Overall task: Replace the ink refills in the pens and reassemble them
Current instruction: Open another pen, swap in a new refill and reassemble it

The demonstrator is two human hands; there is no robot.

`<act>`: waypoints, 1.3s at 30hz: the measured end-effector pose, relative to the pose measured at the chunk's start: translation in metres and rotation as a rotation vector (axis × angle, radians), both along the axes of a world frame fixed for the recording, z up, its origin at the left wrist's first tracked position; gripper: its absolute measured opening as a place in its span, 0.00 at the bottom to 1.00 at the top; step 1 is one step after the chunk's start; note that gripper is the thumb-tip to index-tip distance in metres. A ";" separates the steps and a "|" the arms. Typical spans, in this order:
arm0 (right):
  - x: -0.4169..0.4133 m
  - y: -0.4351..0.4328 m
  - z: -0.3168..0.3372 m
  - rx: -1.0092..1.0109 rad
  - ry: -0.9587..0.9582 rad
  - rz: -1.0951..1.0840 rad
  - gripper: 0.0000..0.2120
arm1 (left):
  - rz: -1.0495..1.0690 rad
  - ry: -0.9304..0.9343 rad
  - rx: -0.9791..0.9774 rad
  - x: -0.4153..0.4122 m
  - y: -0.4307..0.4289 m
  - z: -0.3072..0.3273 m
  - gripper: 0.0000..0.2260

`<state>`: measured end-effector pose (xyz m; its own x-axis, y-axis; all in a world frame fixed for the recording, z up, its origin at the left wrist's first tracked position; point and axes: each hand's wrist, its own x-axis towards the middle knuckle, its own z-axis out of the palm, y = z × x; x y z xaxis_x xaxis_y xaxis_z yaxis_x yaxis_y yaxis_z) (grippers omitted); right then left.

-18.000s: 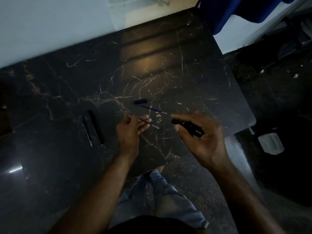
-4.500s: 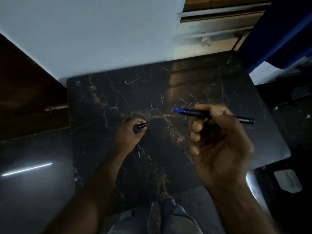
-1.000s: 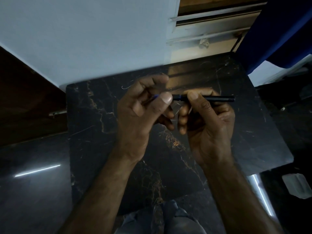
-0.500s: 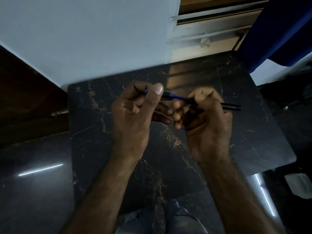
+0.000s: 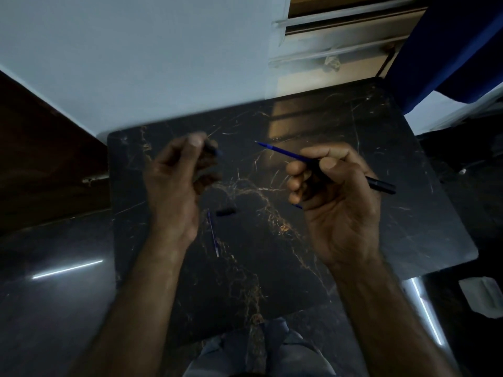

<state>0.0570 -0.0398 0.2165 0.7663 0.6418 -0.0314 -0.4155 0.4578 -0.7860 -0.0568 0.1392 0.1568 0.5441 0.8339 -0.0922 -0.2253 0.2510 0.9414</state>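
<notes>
My right hand (image 5: pixel 336 197) grips a pen (image 5: pixel 321 165) with its blue refill (image 5: pixel 280 151) sticking out. My left hand (image 5: pixel 181 172), blurred, pinches a small dark piece (image 5: pixel 212 150). On the dark surface (image 5: pixel 408 213) between them lie another refill (image 5: pixel 212 232) and a cap (image 5: pixel 225 212).

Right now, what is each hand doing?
Left hand: closed on a small dark pen piece, blurred.
Right hand: closed on the pen barrel, blue refill sticking out.

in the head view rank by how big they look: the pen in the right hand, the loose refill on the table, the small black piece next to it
1. pen, though nearer the camera
2. loose refill
3. small black piece
</notes>
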 end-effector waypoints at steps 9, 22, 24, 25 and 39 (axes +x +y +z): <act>0.004 -0.003 -0.008 -0.039 0.040 0.019 0.13 | -0.201 0.914 0.200 -0.052 -0.003 -0.154 0.07; 0.005 -0.002 -0.011 -0.057 0.051 0.053 0.12 | -0.092 1.030 0.275 -0.050 -0.016 -0.187 0.10; 0.005 -0.003 -0.012 -0.058 0.051 0.058 0.12 | -0.085 1.033 0.298 -0.050 -0.017 -0.187 0.10; 0.005 -0.003 -0.012 -0.059 0.051 0.059 0.12 | -0.082 1.026 0.301 -0.050 -0.017 -0.186 0.10; 0.002 0.007 -0.013 0.002 0.076 0.070 0.12 | -0.530 -0.125 0.047 0.011 -0.024 0.037 0.11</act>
<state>0.0592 -0.0326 0.2036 0.7148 0.6940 -0.0862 -0.5048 0.4268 -0.7504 -0.0457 0.1151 0.1933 0.8955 0.4441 0.0305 -0.1900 0.3192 0.9284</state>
